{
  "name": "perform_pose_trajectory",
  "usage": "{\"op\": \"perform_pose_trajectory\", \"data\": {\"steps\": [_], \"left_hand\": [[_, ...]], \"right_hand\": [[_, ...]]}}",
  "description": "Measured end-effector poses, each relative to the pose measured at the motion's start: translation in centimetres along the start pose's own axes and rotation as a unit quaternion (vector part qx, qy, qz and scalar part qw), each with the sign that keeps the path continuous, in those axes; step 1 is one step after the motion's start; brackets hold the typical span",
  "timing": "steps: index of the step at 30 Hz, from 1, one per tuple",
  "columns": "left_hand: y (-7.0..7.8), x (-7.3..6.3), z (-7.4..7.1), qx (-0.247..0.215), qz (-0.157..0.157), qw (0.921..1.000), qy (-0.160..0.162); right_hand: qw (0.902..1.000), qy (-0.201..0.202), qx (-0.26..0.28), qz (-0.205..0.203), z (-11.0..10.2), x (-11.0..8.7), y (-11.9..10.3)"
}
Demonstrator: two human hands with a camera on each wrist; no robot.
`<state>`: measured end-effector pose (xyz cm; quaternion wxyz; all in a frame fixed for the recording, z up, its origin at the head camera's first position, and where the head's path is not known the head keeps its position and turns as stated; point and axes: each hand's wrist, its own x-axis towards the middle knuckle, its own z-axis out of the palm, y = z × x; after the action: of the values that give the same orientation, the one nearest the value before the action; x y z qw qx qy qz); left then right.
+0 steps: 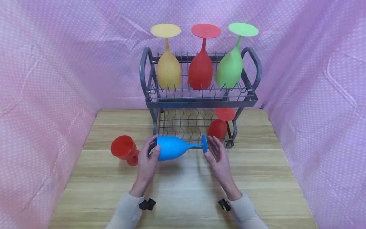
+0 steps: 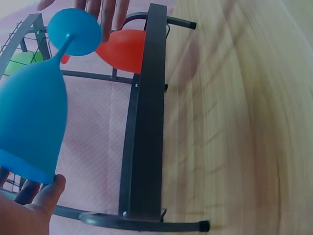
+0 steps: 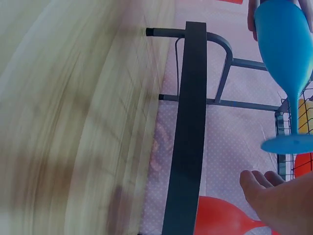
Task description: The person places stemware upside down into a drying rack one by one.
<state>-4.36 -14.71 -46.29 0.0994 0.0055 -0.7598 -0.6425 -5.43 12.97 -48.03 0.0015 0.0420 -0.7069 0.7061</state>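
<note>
A blue plastic wine goblet (image 1: 172, 148) lies sideways in the air before the rack, its mouth to the left and its round foot to the right. My left hand (image 1: 147, 163) grips it at the rim, thumb in front. In the left wrist view the thumb and fingers (image 2: 51, 193) show at the rim's edge. My right hand (image 1: 221, 163) is beside the foot, fingers spread and loosely bent. In the right wrist view a gap separates those fingers from the goblet's foot (image 3: 288, 143).
A two-tier dish rack (image 1: 200, 104) stands behind the hands. Its upper tier bears upside-down yellow (image 1: 169, 71), red (image 1: 200, 71) and green (image 1: 229, 70) goblets. Another red goblet (image 1: 217, 128) is upturned at the lower tier's right. An upright red goblet (image 1: 123, 148) stands left on the wooden table (image 1: 183, 203).
</note>
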Motion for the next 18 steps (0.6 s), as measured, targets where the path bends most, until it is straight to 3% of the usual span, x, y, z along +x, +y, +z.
{"op": "perform_pose_trajectory", "data": {"steps": [8, 18], "left_hand": [[-0.5, -0.1, 1.2, -0.023, -0.012, 0.9994, 0.024], [-0.7, 0.1, 2.6, -0.048, -0.003, 0.998, 0.04]], "right_hand": [[0.9976, 0.01, 0.06, 0.033, 0.7, 0.1, 0.5], [0.996, 0.01, 0.078, 0.043, 1.7, 0.1, 1.4]]}}
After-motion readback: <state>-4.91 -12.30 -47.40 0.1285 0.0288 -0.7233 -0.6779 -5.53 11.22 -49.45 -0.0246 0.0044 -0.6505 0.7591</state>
